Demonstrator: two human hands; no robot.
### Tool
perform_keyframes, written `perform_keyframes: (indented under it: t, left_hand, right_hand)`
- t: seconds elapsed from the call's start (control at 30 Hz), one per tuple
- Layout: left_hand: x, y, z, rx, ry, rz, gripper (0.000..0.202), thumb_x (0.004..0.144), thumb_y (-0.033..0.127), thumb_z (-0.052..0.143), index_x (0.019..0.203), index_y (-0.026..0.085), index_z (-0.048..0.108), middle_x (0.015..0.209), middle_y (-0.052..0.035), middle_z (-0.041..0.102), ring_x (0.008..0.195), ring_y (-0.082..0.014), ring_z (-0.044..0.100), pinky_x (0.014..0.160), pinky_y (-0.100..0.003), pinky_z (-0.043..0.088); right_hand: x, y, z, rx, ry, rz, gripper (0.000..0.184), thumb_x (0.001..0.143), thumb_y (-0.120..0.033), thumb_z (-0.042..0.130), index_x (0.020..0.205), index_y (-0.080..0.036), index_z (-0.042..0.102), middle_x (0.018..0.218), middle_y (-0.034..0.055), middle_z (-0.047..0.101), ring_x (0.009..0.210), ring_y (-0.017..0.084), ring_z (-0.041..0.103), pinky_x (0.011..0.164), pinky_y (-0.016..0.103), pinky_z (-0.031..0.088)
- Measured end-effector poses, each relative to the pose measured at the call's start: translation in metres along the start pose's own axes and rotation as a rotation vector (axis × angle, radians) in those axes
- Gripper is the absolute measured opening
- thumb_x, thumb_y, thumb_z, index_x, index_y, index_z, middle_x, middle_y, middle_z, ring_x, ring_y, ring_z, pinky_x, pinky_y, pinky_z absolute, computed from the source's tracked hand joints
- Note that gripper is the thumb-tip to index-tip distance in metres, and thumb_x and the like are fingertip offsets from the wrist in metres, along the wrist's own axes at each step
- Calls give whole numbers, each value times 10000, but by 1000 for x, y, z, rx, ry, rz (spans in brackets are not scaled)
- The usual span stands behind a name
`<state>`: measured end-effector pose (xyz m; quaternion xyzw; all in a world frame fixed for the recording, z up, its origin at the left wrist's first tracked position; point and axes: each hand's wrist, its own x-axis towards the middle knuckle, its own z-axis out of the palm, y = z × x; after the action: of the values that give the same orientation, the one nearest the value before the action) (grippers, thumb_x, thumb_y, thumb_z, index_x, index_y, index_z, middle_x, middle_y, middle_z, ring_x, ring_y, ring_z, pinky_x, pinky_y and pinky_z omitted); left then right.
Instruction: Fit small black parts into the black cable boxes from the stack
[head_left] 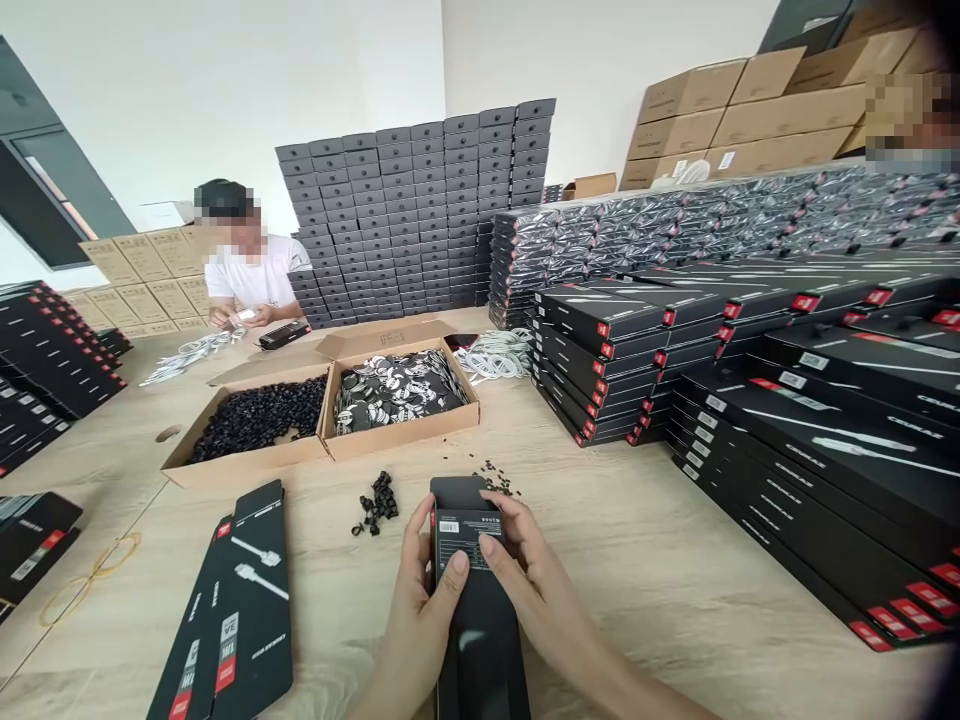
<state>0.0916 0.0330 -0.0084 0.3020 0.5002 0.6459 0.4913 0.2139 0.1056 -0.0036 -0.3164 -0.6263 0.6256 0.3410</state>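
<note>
Both my hands hold a long black cable box (480, 640) upright before me, its printed back with a barcode label facing up. My left hand (424, 590) wraps its left side, thumb on the printed panel. On the right side, my right hand (532, 580) grips it with the thumb pressed near the label. The flap at the far end (459, 490) stands open. Just beyond lies a small pile of black plastic clips (379, 503), with tiny black bits (495, 478) scattered beside it. Left of my hands lie flat, unfolded black boxes (247, 600) printed with white cables.
Cardboard trays hold black clips (259, 420) and black-and-white tags (401, 390). Stacked black boxes (795, 480) crowd the right, and more rise behind (420, 210). White cables (495, 355) lie behind the trays. A co-worker (255, 270) handles something white across the table. Rubber bands (90, 580) lie left.
</note>
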Motion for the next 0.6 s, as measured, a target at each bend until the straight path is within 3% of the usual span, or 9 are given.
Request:
perform_keyframes:
  t: [0.13,0.3,0.47,0.6]
  left_hand:
    - [5,-2,-6,21,-1,19,630,850,434,599,1410,302,343,1464,-85,442,1346,-262,409,1105,-388,349]
    - [5,-7,-11,112,11,50,493,878,499,519,1322,293,458,1424,-68,479,1322,-249,424,1109,-374,329]
    - [1,-10,-11,239,98,24,491,895,547,447,1288,254,456,1448,-73,431,1383,-238,314,1125,-350,296]
    - [-1,-13,-11,294,79,-28,514,894,572,420,1290,244,428,1459,-88,400,1367,-243,323,1091,-354,345]
  right_hand:
    - [1,5,-1,-57,-4,-1,385,949,-445,449,1295,-281,411,1295,91,534,1147,217,543,972,386,462]
    - [3,9,0,-50,41,-24,330,955,-445,438,1238,-285,382,1220,65,546,1139,193,528,968,338,438]
    - [3,5,-1,-182,27,-43,247,959,-459,415,1110,-267,446,951,10,569,909,176,550,799,291,446]
    - [4,4,-3,-290,61,-30,257,973,-473,357,963,-247,477,809,-17,518,760,163,503,692,279,401]
